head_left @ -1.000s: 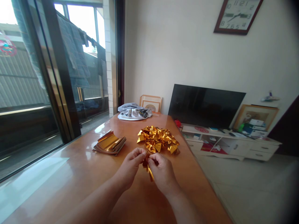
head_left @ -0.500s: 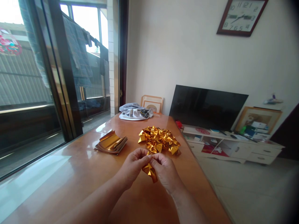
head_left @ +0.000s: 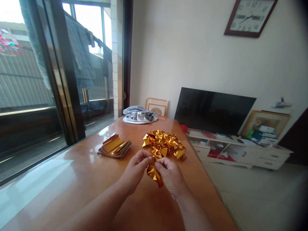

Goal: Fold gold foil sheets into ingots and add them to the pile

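Since the frame 0.5 s earlier, the thumb tips of the left hand and right hand have separated slightly; they previously met above the foil piece. Compared with the frame 1.0 s earlier, the foil piece now presents a broader, creased face instead of a narrow strip.

Left hand: thumb and index finger closed in a pinch at the upper end of the foil piece. Right hand: thumb and index finger closed in a pinch on the upper right side of the same piece. The remaining fingers of both hands are curled. The lower part of the foil piece hangs between the hands, above the table; the exact contact points are partly hidden by the fingers.

The pile of folded gold foil rests on the table directly beyond the hands. The stack of gold sheets lies to the left of the pile, apart from it, with its top sheet curled upward. The cloth is bunched at the far end of the table. The TV stands on a white cabinet beyond the table's right edge.
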The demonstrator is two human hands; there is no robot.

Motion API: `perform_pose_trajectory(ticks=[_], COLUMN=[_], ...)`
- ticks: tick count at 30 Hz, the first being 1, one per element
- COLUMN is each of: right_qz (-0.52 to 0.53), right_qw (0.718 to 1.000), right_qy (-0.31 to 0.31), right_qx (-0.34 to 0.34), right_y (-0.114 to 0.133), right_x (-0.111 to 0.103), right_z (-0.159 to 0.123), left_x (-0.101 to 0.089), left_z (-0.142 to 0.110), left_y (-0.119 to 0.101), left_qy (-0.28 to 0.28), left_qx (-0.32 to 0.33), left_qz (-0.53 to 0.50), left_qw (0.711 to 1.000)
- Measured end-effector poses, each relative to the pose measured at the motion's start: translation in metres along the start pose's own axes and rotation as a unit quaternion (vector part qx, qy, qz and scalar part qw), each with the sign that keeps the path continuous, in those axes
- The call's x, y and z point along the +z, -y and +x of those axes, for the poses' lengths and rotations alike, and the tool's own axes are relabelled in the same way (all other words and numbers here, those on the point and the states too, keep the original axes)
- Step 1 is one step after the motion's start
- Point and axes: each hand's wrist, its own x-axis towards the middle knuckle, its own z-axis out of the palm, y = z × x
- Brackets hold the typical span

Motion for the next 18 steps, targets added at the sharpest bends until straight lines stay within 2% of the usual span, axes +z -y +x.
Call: perform_pose_trajectory(ticks=[5,10,14,18], right_qz=[-0.022,-0.109,-0.21,-0.308], right_qw=[1.0,0.991,0.968,0.932], right_qy=[-0.011,-0.037,-0.063,-0.089], right_qx=[-0.012,-0.068,-0.121,-0.171], right_y=[-0.0023,-0.0008,-0.0054,-0.0064], right_x=[-0.0006,0.0011,-0.0004,-0.0025], right_z=[0.0016,0.002,0.0023,0.0006], left_x=[0.0021,0.0033,0.003,0.0026], left_z=[-0.0006,-0.0014,-0.0007,0.0], left_y=[0.0017,0.0033,0.0031,0.0002], left_qy=[0.005,-0.03,-0.041,-0.024], left_qx=[0.019,0.022,0.024,-0.009], left_qz=[0.029,0.055,0.067,0.063], left_qw=[0.999,0.998,0.997,0.998])
